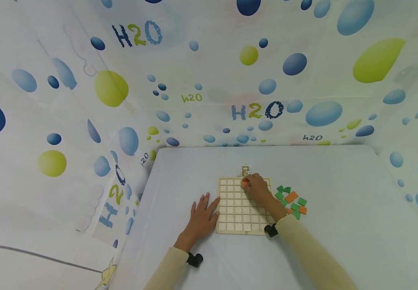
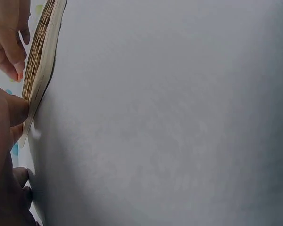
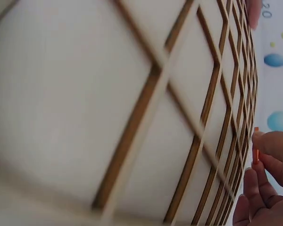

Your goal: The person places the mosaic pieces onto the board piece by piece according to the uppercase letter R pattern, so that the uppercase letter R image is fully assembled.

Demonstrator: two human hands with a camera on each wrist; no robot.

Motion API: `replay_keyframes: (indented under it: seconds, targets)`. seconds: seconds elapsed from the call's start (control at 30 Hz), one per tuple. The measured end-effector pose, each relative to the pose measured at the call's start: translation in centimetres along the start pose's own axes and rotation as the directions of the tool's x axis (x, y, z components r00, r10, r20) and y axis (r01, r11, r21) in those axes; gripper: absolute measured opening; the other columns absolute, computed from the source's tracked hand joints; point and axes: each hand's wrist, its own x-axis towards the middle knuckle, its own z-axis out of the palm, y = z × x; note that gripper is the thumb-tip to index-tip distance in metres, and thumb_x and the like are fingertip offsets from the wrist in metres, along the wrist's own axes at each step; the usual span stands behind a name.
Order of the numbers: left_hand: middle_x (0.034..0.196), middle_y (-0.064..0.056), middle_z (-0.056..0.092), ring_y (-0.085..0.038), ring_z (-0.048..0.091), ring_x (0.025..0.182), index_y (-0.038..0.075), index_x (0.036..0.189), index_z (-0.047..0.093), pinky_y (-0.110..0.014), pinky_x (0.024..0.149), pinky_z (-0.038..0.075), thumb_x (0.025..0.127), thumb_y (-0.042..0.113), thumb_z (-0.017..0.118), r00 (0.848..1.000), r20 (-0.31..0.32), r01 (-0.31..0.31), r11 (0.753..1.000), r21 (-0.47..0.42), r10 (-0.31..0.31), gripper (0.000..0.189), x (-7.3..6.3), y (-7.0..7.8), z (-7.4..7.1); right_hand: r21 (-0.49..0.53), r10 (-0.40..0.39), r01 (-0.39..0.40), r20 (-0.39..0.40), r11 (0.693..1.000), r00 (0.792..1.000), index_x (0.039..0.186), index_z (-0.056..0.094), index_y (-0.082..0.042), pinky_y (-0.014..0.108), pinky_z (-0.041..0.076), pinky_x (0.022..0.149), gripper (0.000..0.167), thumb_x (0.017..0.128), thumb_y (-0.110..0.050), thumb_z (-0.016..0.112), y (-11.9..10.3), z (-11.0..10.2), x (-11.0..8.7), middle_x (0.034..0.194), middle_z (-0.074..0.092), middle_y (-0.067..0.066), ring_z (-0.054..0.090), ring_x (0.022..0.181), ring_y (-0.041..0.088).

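A wooden grid board (image 1: 230, 209) with square cells lies on the table in the head view. My right hand (image 1: 260, 190) is over its far rows and pinches a small orange tile (image 1: 244, 183) between thumb and fingers. The right wrist view shows this tile (image 3: 255, 156) edge-on, near the grid's far side. My left hand (image 1: 200, 220) has its fingers spread beside the board, with fingertips touching the left edge. In the left wrist view, a fingertip (image 2: 19, 109) rests against the board's rim (image 2: 46, 70). Just beyond the board is a small card (image 1: 245, 169) with a tan grid pattern.
Several loose green tiles (image 1: 301, 201) and orange tiles (image 1: 291, 197) lie to the right of the board, some partly behind the right forearm. White sheets (image 1: 209, 72) with coloured drops rise behind the table (image 1: 339, 241) and at its sides.
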Motion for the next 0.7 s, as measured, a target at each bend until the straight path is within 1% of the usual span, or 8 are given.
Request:
replay_keyframes:
  seconds: [0.1,0.27,0.33,0.43,0.57,0.7]
  targets:
    - [0.174,-0.02,0.022,-0.044,0.017,0.161,0.023,0.164,0.041,-0.071,0.124,0.011,0.111,0.037,0.046,1.0,-0.002,-0.004,1.0,0.002,0.004,0.055,0.1,0.0,0.2,-0.053,-0.023,0.024,0.011,0.998,1.0,0.125,0.07,-0.002,0.059,0.049,0.091,0.026,0.102,-0.016,0.069,-0.8,1.0,0.1,0.122,0.063,0.019,0.063,0.109,0.037]
    - [0.173,-0.022,0.025,-0.046,0.02,0.16,0.021,0.163,0.044,-0.072,0.123,0.013,0.11,0.036,0.048,1.0,-0.013,-0.021,1.0,-0.009,0.021,0.054,0.0,0.2,0.0,-0.107,-0.042,0.042,0.001,0.993,0.999,0.124,0.07,-0.004,0.055,0.048,0.086,0.026,0.101,-0.015,0.071,-1.2,1.9,0.1,0.115,0.063,0.016,0.062,0.101,0.033]
    - [0.173,-0.022,0.024,-0.046,0.02,0.16,0.021,0.163,0.043,-0.072,0.124,0.013,0.111,0.035,0.048,1.0,-0.01,-0.017,1.0,-0.009,0.016,0.054,0.0,0.2,0.0,-0.101,-0.049,0.047,-0.013,0.994,0.999,0.123,0.07,-0.005,0.054,0.048,0.085,0.025,0.1,-0.013,0.073,-1.3,1.9,0.0,0.113,0.063,0.014,0.061,0.098,0.03]
    - [0.174,-0.02,0.023,-0.044,0.018,0.161,0.023,0.164,0.041,-0.07,0.124,0.013,0.111,0.037,0.045,1.0,0.003,-0.003,1.0,0.016,0.003,0.055,0.0,0.2,-0.1,-0.07,-0.058,0.058,-0.005,0.996,0.998,0.121,0.069,-0.005,0.053,0.048,0.085,0.022,0.1,-0.013,0.072,-1.5,1.8,-0.1,0.11,0.063,0.012,0.06,0.096,0.028]
    - [0.174,-0.02,0.022,-0.044,0.017,0.161,0.023,0.164,0.04,-0.071,0.124,0.013,0.112,0.037,0.045,1.0,0.001,-0.004,1.0,0.016,0.004,0.055,0.0,0.1,-0.2,-0.04,-0.068,0.069,0.024,0.997,0.997,0.116,0.07,-0.006,0.054,0.049,0.087,0.017,0.102,-0.013,0.071,-1.8,1.5,-0.2,0.112,0.063,0.011,0.06,0.099,0.029]
    - [0.174,-0.022,0.022,-0.045,0.017,0.161,0.022,0.164,0.041,-0.072,0.124,0.011,0.111,0.036,0.047,1.0,-0.007,-0.011,1.0,-0.018,0.011,0.055,0.0,0.1,-0.2,-0.034,-0.085,0.086,0.024,0.996,0.996,0.113,0.072,-0.006,0.054,0.051,0.091,0.011,0.103,-0.01,0.068,-1.8,1.6,-0.4,0.115,0.064,0.012,0.06,0.107,0.033]
